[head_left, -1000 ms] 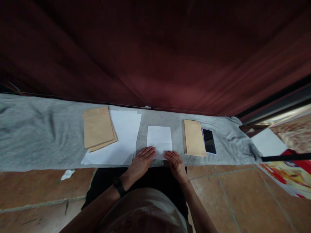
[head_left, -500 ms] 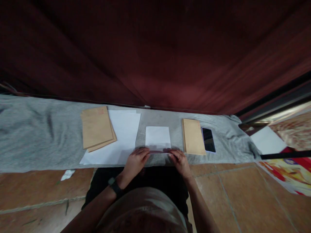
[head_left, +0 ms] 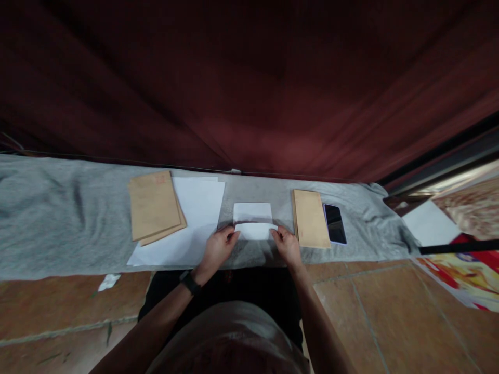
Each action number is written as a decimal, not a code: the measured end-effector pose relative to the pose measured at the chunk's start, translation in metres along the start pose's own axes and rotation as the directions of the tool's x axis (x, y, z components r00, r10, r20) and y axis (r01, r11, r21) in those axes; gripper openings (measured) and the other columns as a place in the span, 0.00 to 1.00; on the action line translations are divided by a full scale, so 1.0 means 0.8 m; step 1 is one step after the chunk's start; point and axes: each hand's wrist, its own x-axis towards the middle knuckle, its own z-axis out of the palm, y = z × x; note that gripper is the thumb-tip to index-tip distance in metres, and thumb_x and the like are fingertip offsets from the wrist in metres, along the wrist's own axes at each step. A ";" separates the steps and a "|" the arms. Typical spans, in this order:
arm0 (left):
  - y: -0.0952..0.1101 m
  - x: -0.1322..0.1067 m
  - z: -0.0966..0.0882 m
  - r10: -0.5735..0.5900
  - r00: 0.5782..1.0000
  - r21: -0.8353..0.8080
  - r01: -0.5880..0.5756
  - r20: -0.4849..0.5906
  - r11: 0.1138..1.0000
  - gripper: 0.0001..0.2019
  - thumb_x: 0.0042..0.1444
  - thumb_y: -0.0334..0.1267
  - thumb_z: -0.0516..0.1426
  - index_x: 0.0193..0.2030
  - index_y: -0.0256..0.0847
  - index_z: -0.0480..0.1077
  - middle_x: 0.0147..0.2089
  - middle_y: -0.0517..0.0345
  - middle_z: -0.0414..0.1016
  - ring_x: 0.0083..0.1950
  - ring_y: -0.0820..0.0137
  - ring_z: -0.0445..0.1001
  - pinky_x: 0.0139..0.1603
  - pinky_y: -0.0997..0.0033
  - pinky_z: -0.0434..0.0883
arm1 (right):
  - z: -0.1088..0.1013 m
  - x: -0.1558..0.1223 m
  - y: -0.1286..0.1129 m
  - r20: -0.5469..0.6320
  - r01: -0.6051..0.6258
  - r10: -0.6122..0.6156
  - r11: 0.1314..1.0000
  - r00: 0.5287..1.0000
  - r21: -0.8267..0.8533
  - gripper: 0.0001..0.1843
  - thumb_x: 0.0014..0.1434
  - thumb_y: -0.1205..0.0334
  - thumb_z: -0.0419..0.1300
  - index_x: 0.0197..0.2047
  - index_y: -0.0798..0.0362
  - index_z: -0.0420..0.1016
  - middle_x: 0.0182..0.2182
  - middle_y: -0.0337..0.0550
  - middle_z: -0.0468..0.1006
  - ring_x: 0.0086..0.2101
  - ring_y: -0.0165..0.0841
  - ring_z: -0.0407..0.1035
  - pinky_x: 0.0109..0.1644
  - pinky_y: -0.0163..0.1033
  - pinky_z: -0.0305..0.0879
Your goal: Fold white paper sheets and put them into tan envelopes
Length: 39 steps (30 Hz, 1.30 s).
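Observation:
A white sheet of paper (head_left: pixel 252 212) lies in front of me, its near part folded up and over toward the far side. My left hand (head_left: pixel 220 246) pinches the left end of the raised fold between thumb and fingers. At the right end, my right hand (head_left: pixel 287 245) grips it the same way. Beside my left hand are larger white sheets (head_left: pixel 197 213), partly under a few brown envelopes (head_left: pixel 153 205). A narrower stack of brown envelopes (head_left: pixel 312 218) lies to the right of my right hand.
A phone (head_left: pixel 334 223) lies face up beside the right envelopes. Grey cloth (head_left: pixel 58 218) covers the narrow bench. A dark red curtain (head_left: pixel 249 104) hangs along its far side. On the tiled floor are a white scrap (head_left: pixel 109 281) and, at right, a colourful printed sheet (head_left: pixel 463 278).
Both hands have moved slightly away from me, carrying the paper's near edge up and over. The folded strip now covers part of the sheet.

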 end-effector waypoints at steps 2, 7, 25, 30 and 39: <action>0.001 0.009 -0.001 -0.039 0.999 0.021 0.039 0.022 0.999 0.12 0.67 0.43 0.54 0.36 0.42 0.75 0.34 0.57 0.81 0.36 0.69 0.77 0.38 0.73 0.68 | -0.002 0.009 -0.005 0.013 -0.016 0.016 0.999 1.000 -0.032 0.19 0.72 0.49 0.50 0.39 0.48 0.77 0.33 0.40 0.82 0.34 0.35 0.76 0.36 0.35 0.63; 0.007 0.029 -0.002 -0.134 0.988 0.121 0.124 0.077 0.985 0.14 0.70 0.45 0.51 0.42 0.44 0.75 0.38 0.56 0.82 0.39 0.68 0.79 0.40 0.72 0.68 | -0.003 0.031 -0.020 0.034 -0.105 0.112 0.981 0.993 -0.163 0.20 0.73 0.48 0.49 0.42 0.48 0.78 0.36 0.42 0.84 0.36 0.35 0.78 0.36 0.34 0.63; 0.030 0.066 -0.006 -0.281 0.952 0.399 0.212 0.121 0.892 0.20 0.72 0.47 0.45 0.53 0.40 0.73 0.42 0.45 0.81 0.45 0.58 0.81 0.43 0.65 0.71 | -0.001 0.070 -0.045 0.016 -0.231 0.246 0.927 0.969 -0.295 0.20 0.72 0.45 0.50 0.43 0.48 0.77 0.38 0.46 0.85 0.40 0.36 0.80 0.42 0.35 0.67; 0.033 0.071 -0.009 -0.294 0.949 0.402 0.227 0.113 0.887 0.20 0.72 0.47 0.45 0.54 0.39 0.72 0.42 0.44 0.82 0.45 0.58 0.81 0.44 0.64 0.71 | 0.000 0.076 -0.047 -0.012 -0.241 0.249 0.923 0.968 -0.300 0.21 0.72 0.44 0.51 0.42 0.50 0.77 0.37 0.48 0.85 0.40 0.38 0.80 0.41 0.35 0.67; 0.037 0.081 -0.009 -0.310 0.947 0.439 0.243 0.088 0.865 0.20 0.72 0.45 0.44 0.57 0.39 0.71 0.43 0.43 0.82 0.47 0.56 0.81 0.45 0.62 0.72 | 0.007 0.090 -0.049 -0.065 -0.222 0.212 0.914 0.975 -0.339 0.22 0.72 0.44 0.51 0.45 0.52 0.76 0.38 0.51 0.84 0.40 0.39 0.80 0.45 0.38 0.67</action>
